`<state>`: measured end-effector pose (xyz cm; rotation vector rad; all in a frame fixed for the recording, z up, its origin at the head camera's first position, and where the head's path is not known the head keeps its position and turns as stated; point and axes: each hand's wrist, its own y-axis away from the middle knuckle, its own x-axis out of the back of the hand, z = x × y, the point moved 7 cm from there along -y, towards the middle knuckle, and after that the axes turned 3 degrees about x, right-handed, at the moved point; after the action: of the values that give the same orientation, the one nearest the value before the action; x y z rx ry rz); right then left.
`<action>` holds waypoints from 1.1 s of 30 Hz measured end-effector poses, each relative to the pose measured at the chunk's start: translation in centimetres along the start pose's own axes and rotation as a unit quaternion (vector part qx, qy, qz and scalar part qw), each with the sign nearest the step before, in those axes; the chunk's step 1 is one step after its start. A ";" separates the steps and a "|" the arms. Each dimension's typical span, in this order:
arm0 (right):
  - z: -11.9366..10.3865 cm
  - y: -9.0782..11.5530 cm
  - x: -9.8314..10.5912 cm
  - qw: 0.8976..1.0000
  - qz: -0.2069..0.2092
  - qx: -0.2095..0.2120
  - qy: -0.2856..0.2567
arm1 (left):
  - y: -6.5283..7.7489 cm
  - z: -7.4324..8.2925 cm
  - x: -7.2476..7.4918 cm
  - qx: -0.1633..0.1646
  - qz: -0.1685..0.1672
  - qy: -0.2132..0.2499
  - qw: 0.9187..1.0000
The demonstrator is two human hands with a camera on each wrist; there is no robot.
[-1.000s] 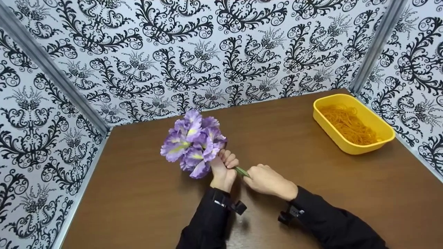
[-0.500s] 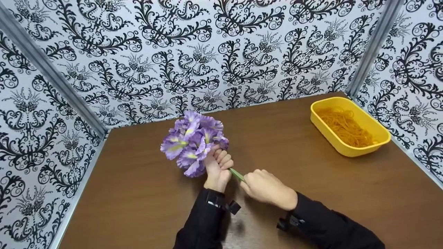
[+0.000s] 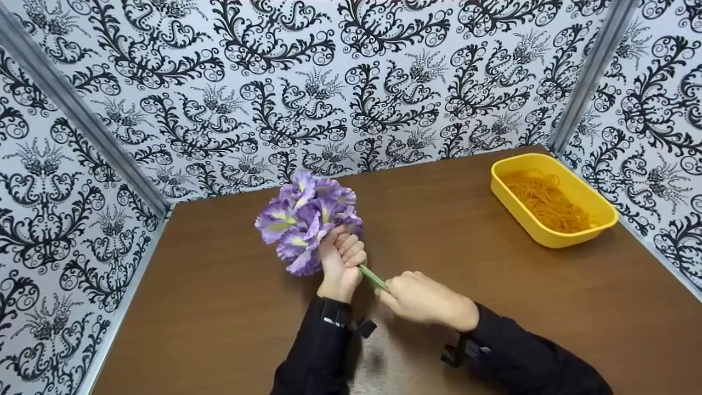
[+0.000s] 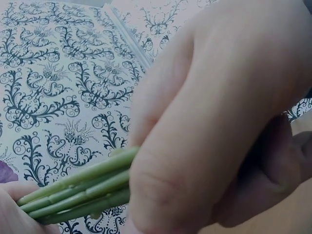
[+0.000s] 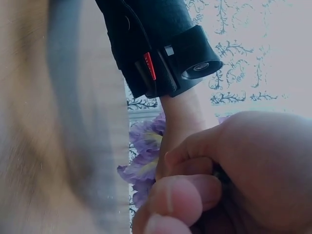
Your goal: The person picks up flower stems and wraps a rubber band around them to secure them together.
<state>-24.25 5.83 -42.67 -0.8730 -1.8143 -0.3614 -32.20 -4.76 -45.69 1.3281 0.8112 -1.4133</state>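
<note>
At the far left, a side panel [image 3: 44,219] with black scrollwork on white meets a patterned back panel [image 3: 329,82] along a grey metal strip [image 3: 82,116]. Next comes the bare left portion of the brown wood-grain table [image 3: 219,307]. A bunch of purple flowers [image 3: 304,219], with yellow and pale markings on ruffled petals, is held over the table, left of centre, heads toward the upper left. The left hand [image 3: 341,266], extending from a black sleeve [image 3: 315,351] fitted with a wrist camera [image 3: 364,328], is clamped around the bunch just below the heads, fingers curled. From this grip a short span of green stems [image 3: 374,276] runs obliquely down to the right; the left wrist view shows several stems lying side by side in a tight bundle. The right hand [image 3: 425,299] grips the same stems lower down, fingers curled and thumb laid against them. The hands are near each other but apart, joined only by the exposed stems; the stem ends cannot be made out. The right arm, in a matching black sleeve [image 3: 532,351] with its own wrist unit [image 3: 452,354], enters from the lower right. Farther right, well apart from both hands, a yellow tray [image 3: 584,192] stands near the table's back right corner, containing a tangled heap of thin orange-brown strands [image 3: 548,203]. A second patterned side panel [image 3: 663,153] bounds the right side.
</note>
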 end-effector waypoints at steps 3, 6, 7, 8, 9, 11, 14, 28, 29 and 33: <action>0.0 0.1 0.0 1.000 -0.008 -0.003 -0.013 | 0.1 0.3 -0.2 -0.006 -0.012 0.007 1.000; 0.0 0.3 0.4 0.999 -0.020 -0.003 -0.029 | 0.3 0.8 -0.5 -0.013 -0.032 0.025 0.999; -0.1 0.4 0.6 0.999 -0.022 -0.001 -0.033 | 0.4 1.0 -0.6 -0.015 -0.042 0.033 0.998; -0.1 0.5 0.8 0.999 -0.024 0.004 -0.036 | 0.5 1.2 -0.7 -0.016 -0.052 0.042 0.998; -0.1 0.6 1.0 0.999 -0.026 0.011 -0.036 | 0.7 1.4 -0.9 -0.018 -0.060 0.049 0.997; -0.1 0.9 1.5 0.998 -0.031 0.032 -0.035 | 0.9 1.8 -1.3 -0.019 -0.073 0.063 0.995; 0.2 1.5 2.4 0.996 -0.040 0.072 -0.017 | 1.3 2.4 -1.8 -0.021 -0.090 0.076 0.993; 8.2 5.1 11.2 0.996 0.091 -0.017 0.014 | 1.9 4.2 -2.5 -0.019 -0.088 0.108 0.990; 8.9 5.6 11.9 0.994 0.103 -0.033 0.021 | 2.0 4.3 -2.5 -0.020 -0.086 0.107 0.990; 11.3 7.7 14.1 0.988 0.125 -0.087 0.035 | 2.0 4.4 -2.6 -0.024 -0.083 0.106 0.991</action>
<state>-29.14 23.52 -35.83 -1.1827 -1.6028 -0.3883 -31.90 -8.85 -42.09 1.4165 1.1124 -1.3869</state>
